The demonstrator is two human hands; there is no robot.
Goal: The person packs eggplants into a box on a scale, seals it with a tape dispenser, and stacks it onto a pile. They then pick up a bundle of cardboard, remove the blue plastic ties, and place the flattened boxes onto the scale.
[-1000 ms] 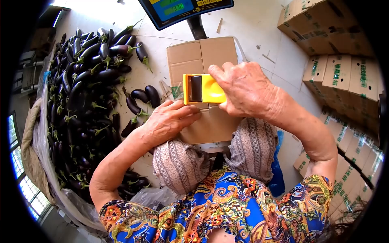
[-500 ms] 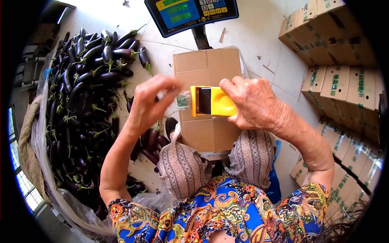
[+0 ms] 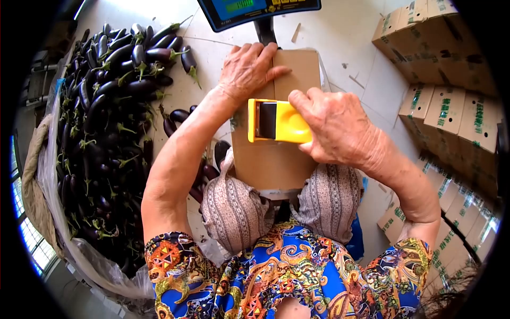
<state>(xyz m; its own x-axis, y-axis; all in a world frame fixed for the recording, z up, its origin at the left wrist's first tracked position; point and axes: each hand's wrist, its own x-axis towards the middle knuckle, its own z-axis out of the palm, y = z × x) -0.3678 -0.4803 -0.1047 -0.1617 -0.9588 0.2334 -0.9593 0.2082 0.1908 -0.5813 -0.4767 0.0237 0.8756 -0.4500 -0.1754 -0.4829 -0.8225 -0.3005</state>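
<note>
A closed cardboard box [image 3: 297, 69] lies between my knees on the scale. My left hand [image 3: 252, 72] rests flat on the box's far left part, fingers stretched over toward the back edge and thumb spread to the right. In my right hand [image 3: 342, 127] is a yellow tape dispenser [image 3: 292, 129], gripped at its right end and held over the middle of the box. Its dark opening faces up, and the frame at its left end points toward my left forearm. The dispenser hides part of the box's centre seam.
A big heap of eggplants [image 3: 101, 133] covers the floor at left, edged by plastic sheeting [image 3: 66, 196]. The scale's display [image 3: 239, 10] stands beyond the box on a post [image 3: 264, 32]. Printed cartons [image 3: 443, 111] are stacked at right, with more cartons [image 3: 409, 212] lower down.
My left hand has gone from beside the dispenser's left end to the far part of the box, its curled fingers now spread flat. The right hand still holds the dispenser, slightly higher in view.
</note>
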